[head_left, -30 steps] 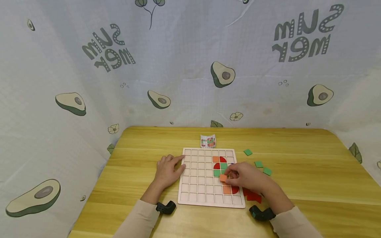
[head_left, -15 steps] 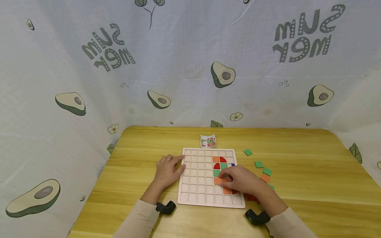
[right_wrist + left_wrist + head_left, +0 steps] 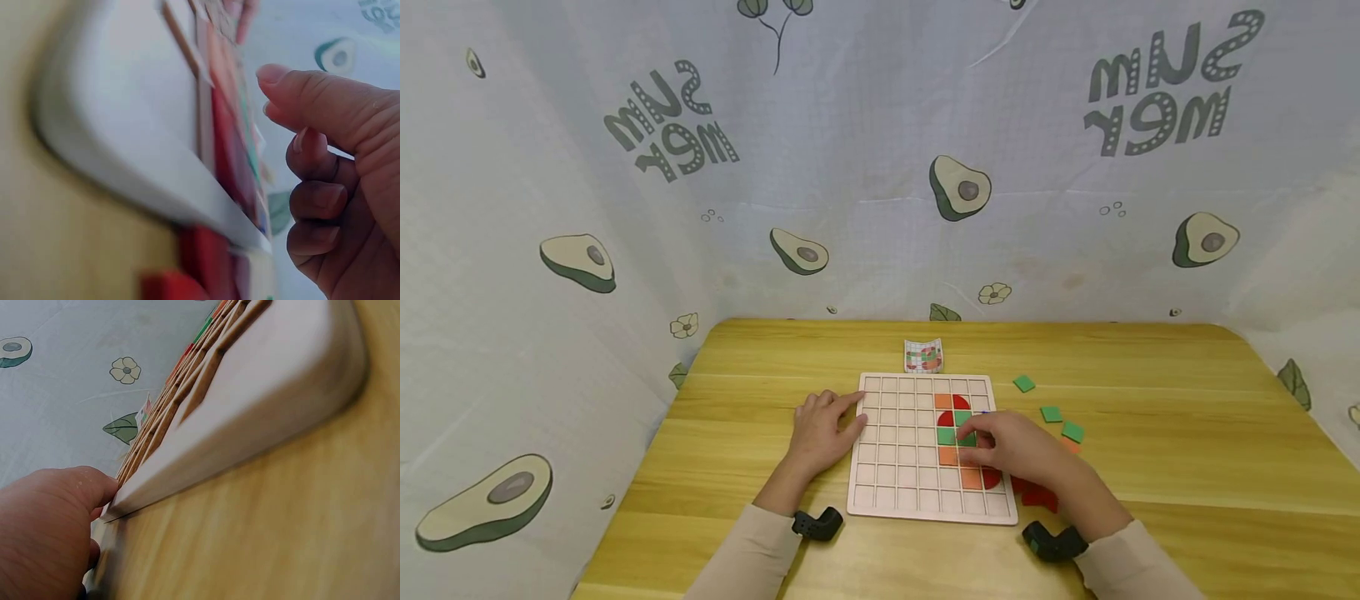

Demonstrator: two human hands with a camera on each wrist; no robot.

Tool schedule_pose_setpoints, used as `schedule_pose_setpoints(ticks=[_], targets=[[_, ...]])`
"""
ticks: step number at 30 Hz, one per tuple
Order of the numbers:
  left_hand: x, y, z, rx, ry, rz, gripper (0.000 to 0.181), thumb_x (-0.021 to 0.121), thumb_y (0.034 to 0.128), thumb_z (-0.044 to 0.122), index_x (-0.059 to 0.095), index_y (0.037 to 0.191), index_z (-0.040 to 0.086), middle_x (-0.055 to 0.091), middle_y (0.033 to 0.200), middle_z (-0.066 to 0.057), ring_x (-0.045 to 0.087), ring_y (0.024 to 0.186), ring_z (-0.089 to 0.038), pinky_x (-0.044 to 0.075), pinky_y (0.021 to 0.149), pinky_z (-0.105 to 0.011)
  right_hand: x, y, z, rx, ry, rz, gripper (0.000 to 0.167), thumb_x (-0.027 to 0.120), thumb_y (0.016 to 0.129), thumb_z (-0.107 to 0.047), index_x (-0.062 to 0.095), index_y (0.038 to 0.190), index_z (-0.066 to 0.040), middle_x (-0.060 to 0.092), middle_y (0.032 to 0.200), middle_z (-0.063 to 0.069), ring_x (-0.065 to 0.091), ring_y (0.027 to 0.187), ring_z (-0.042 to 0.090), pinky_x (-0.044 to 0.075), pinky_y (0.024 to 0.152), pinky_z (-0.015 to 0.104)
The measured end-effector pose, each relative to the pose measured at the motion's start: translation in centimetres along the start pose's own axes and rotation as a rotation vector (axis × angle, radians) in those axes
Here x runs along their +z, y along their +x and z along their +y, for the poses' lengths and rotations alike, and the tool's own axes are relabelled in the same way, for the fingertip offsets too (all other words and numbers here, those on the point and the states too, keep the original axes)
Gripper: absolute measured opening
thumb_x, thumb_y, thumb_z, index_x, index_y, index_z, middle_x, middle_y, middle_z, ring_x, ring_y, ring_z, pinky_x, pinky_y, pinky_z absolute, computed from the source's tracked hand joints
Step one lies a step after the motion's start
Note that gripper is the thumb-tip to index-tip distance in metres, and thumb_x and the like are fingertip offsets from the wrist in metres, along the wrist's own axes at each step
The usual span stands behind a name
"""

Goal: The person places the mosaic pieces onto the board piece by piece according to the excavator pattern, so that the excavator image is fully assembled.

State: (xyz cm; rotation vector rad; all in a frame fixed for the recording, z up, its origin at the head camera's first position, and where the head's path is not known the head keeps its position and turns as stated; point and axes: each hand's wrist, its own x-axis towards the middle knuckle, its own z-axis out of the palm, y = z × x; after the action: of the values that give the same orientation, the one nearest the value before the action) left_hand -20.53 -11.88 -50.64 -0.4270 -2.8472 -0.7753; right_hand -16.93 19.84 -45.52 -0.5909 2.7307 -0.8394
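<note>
gridded board (image 3: 907, 456): cells hold orange tiles (image 3: 948, 456), green tiles (image 3: 947, 436), red rounded pieces (image 3: 991, 479)

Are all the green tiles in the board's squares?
No, some green tiles lie on the table to the right of the board.

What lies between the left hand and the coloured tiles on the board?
Only the board, its squares there unfilled, as the head view shows.

Orange tile (image 3: 1071, 447) partly hidden by right arm (image 3: 1093, 500) — red pieces (image 3: 203, 259) blurred in right-wrist view.
</note>
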Motion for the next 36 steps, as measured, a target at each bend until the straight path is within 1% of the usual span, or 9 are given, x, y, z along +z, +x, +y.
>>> schedule_pose_setpoints(ticks=[3,6,8,14,17,21,25,30,36], targets=[[0.1,0.0,-0.1,0.001,0.003,0.005,0.041,0.065,0.096,0.041,0.069,0.134,0.027,0.056,0.089,0.003,0.039,0.082,-0.014,0.027,0.075,-0.033,-0.8,-0.3,0.4,0.06,0.063,0.012,0.022,0.075,0.092,-0.033,0.074,0.108,-0.018,0.051,0.074,-0.005,0.047,0.069,0.009,0.04,0.06,0.023],[0.1,0.0,-0.1,0.003,0.002,0.011,0.041,0.065,0.0959,0.041,0.069,0.134,0.027,0.056,0.088,0.003,0.039,0.081,-0.014,0.027,0.075,-0.033,-1.7,-0.7,1.0,0.109,0.094,0.034,0.025,0.074,0.094,-0.033,0.073,0.112,-0.016,0.054,0.078,-0.002,0.049,0.07,0.013,0.042,0.059,0.024],[0.1,0.0,-0.2,0.004,0.002,0.014,0.041,0.066,0.0957,0.041,0.069,0.134,0.027,0.056,0.088,0.003,0.039,0.081,-0.014,0.026,0.076,-0.033,-2.3,-1.1,1.5,0.132,0.095,0.05,0.026,0.074,0.094,-0.031,0.073,0.114,-0.014,0.054,0.077,-0.001,0.05,0.068,0.014,0.042,0.056,0.025],[0.2,-0.1,-0.1,0.009,0.002,0.016,0.041,0.066,0.0959,0.04,0.069,0.135,0.027,0.057,0.09,0.002,0.041,0.082,-0.014,0.027,0.076,-0.033,-3.8,-2.7,3.3,0.196,0.075,0.111,0.027,0.075,0.093,-0.028,0.072,0.114,-0.012,0.053,0.078,0.0,0.049,0.071,0.016,0.042,0.057,0.026],[0.3,-0.1,0.0,0.013,-0.005,0.016,0.041,0.065,0.0963,0.04,0.069,0.135,0.027,0.057,0.09,0.002,0.041,0.083,-0.015,0.027,0.076,-0.034,-4.2,-3.7,4.4,0.185,0.073,0.107,0.025,0.076,0.092,-0.028,0.072,0.11,-0.011,0.051,0.077,0.0,0.048,0.07,0.015,0.041,0.058,0.026],[0.3,-0.1,0.1,0.011,-0.008,0.014,0.041,0.065,0.0962,0.04,0.069,0.134,0.027,0.056,0.089,0.002,0.04,0.082,-0.014,0.026,0.075,-0.033,-4.5,-4.8,5.8,0.187,0.065,0.052,0.021,0.078,0.089,-0.03,0.07,0.098,-0.012,0.048,0.071,-0.002,0.045,0.065,0.01,0.039,0.059,0.025],[0.2,-0.1,0.1,0.009,-0.009,0.012,0.041,0.065,0.0961,0.041,0.069,0.135,0.027,0.056,0.089,0.002,0.04,0.081,-0.014,0.026,0.075,-0.033,-4.6,-5.2,6.7,0.233,0.076,-0.01,0.024,0.081,0.086,-0.033,0.068,0.092,-0.015,0.048,0.07,-0.002,0.044,0.064,0.012,0.036,0.058,0.025],[0.2,-0.1,0.0,0.009,-0.011,0.016,0.041,0.065,0.0962,0.041,0.069,0.134,0.027,0.057,0.09,0.002,0.04,0.081,-0.014,0.026,0.075,-0.033,-4.4,-5.0,6.9,0.252,0.062,-0.041,0.025,0.083,0.084,-0.032,0.068,0.095,-0.015,0.048,0.071,-0.001,0.045,0.065,0.014,0.035,0.059,0.026],[0.1,-0.1,0.0,0.008,-0.008,0.015,0.041,0.065,0.0961,0.04,0.069,0.135,0.026,0.057,0.09,0.001,0.04,0.081,-0.015,0.026,0.075,-0.033,-3.5,-4.3,6.8,0.175,0.02,0.021,0.023,0.077,0.09,-0.028,0.074,0.109,-0.015,0.048,0.073,-0.002,0.043,0.065,0.011,0.034,0.058,0.026]])
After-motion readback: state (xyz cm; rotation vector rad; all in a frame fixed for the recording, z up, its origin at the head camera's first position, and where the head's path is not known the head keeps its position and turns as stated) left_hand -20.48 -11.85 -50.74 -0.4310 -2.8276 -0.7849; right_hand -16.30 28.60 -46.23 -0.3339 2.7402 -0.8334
